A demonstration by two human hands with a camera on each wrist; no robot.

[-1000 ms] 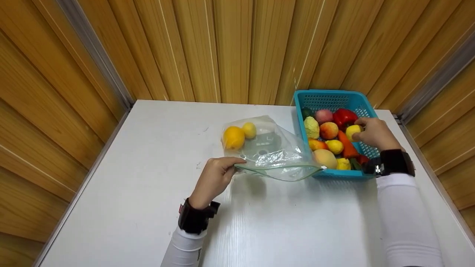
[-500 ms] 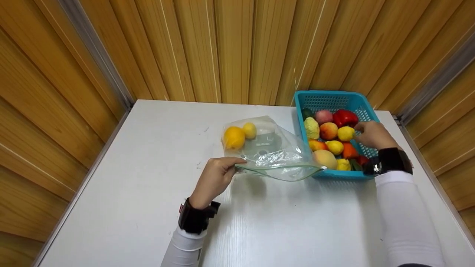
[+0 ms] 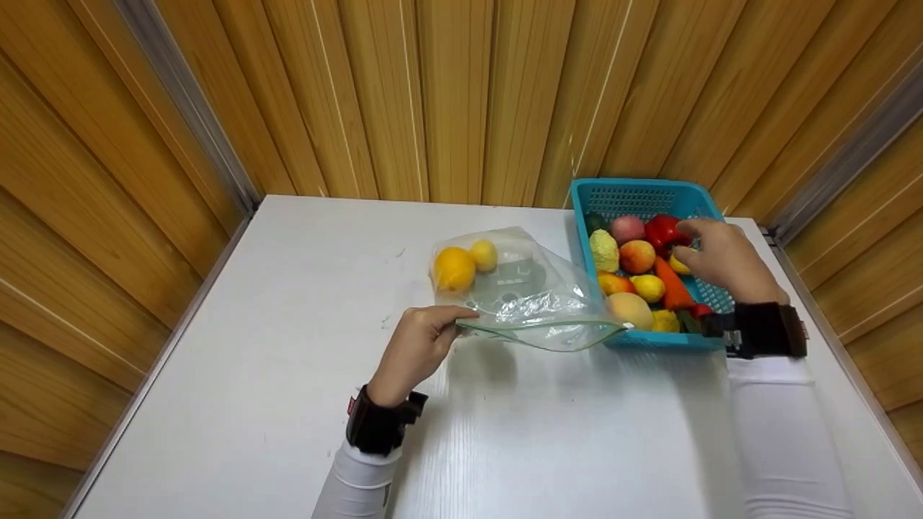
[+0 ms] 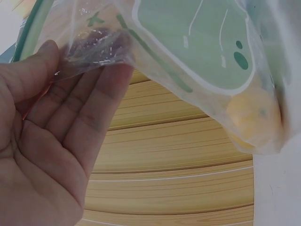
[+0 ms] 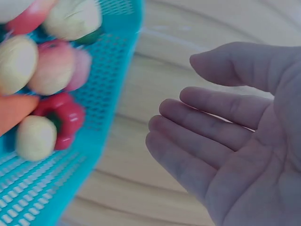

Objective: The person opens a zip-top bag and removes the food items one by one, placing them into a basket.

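Note:
My left hand pinches the green-edged mouth of a clear zip bag between thumb and fingers. Inside the bag's far end lie a large orange-yellow fruit and a smaller yellow one. Over the right side of a blue plastic basket, my right hand is spread with thumb and fingers apart. Its palm holds nothing, as the right wrist view shows. Nearest to it are a red bell pepper and a round yellow fruit, which the thumb partly covers in the head view.
The basket also holds a carrot, a peach, a lemon, a pale round fruit and more produce. The bag's right corner overlaps the basket's near left side. Wood-look panels stand behind the white table.
The right hand's fingers have let go of the round yellow fruit, which shifted left and then back right. That hand now hovers higher with fingers spread. The left hand and bag stay put.

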